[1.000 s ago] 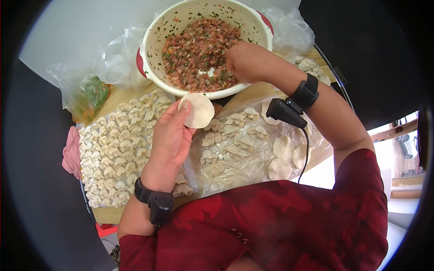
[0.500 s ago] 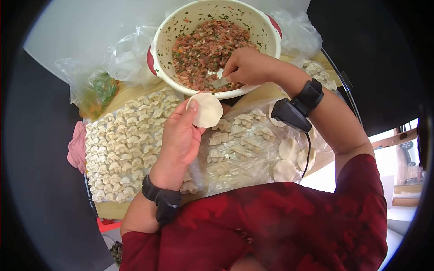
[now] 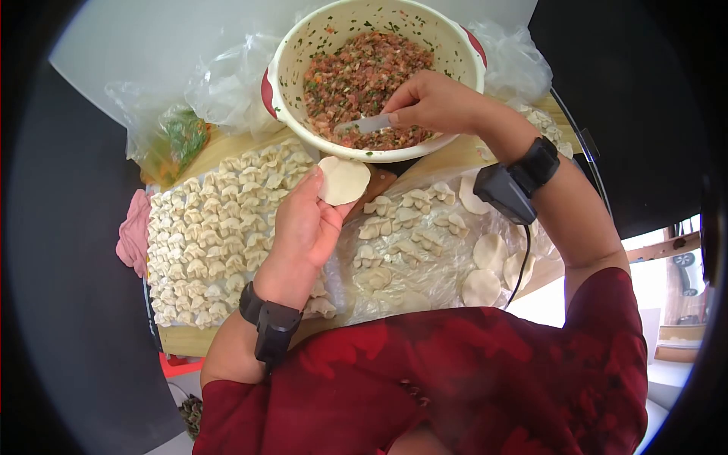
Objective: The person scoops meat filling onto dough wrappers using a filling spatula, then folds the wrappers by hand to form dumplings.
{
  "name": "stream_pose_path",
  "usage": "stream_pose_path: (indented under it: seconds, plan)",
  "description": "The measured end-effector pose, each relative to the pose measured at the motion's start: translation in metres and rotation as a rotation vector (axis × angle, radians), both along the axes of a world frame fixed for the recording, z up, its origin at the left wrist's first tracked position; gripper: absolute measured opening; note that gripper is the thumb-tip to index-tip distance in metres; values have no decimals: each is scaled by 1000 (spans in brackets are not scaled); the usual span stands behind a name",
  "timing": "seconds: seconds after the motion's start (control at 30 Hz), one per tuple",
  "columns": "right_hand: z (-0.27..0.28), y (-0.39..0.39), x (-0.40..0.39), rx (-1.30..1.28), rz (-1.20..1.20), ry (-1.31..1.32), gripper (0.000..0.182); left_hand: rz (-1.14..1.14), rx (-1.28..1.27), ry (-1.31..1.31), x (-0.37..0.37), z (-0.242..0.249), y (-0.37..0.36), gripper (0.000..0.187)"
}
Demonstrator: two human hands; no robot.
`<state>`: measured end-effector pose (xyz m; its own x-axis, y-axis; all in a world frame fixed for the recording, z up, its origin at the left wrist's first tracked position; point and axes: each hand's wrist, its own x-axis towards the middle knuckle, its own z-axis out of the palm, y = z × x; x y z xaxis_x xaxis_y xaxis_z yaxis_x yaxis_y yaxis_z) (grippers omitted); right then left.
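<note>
Left hand (image 3: 307, 224) is pinching a round dough wrapper (image 3: 345, 180) by its edge, thumb on top, and holding it up just on the near side of the big white bowl (image 3: 456, 54), close to the rim. The wrapper's flat and bare, and it sticks out past the fingertips towards the bowl. Right hand (image 3: 434, 100) is reaching in over the bowl's right side with its fingers clamped on a flat, pale spatula (image 3: 368, 123). The other end of that is down in the meat filling (image 3: 364, 80), near the bowl's near wall, so the wrapper sits below and left of the right hand, well clear of it.

Nearer the person than the bowl and off to its left, there's a big batch of folded dumplings (image 3: 216, 235) in rows. Straight down from the bowl, a few more dumplings (image 3: 415, 199) lie on a plastic sheet (image 3: 447, 256), with some loose wrappers (image 3: 489, 252) on the sheet's side below and right of the bowl. Clear plastic bags flank the bowl, one (image 3: 235, 83) on its left, one (image 3: 516, 64) on its right. Tabletop's (image 3: 186, 341) light wood.
</note>
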<state>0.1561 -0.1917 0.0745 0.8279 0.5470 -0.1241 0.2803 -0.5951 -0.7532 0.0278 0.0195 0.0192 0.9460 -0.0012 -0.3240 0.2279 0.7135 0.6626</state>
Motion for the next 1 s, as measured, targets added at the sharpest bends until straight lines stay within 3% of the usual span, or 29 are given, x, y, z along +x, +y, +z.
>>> stream_pose_path:
  seconds: [0.17, 0.47, 0.6, 0.77, 1.0]
  plan:
    - [-15, 11, 12, -192, -6, -356, 19, -2, 27, 25, 0, -1, -4, 37]
    - [-22, 10, 11, -360, 127, -459, 14, 18, -6, 14, 2, -2, -2, 35]
    - [-6, 6, 2, -475, 188, -428, 12, 14, -13, 12, 2, 2, -5, 36]
    - [0, -6, -5, -159, 147, -265, 15, -1, -44, 2, 0, 5, -5, 37]
    - [10, -13, -13, -101, 66, -58, 21, -2, -39, -24, -1, 9, 0, 38]
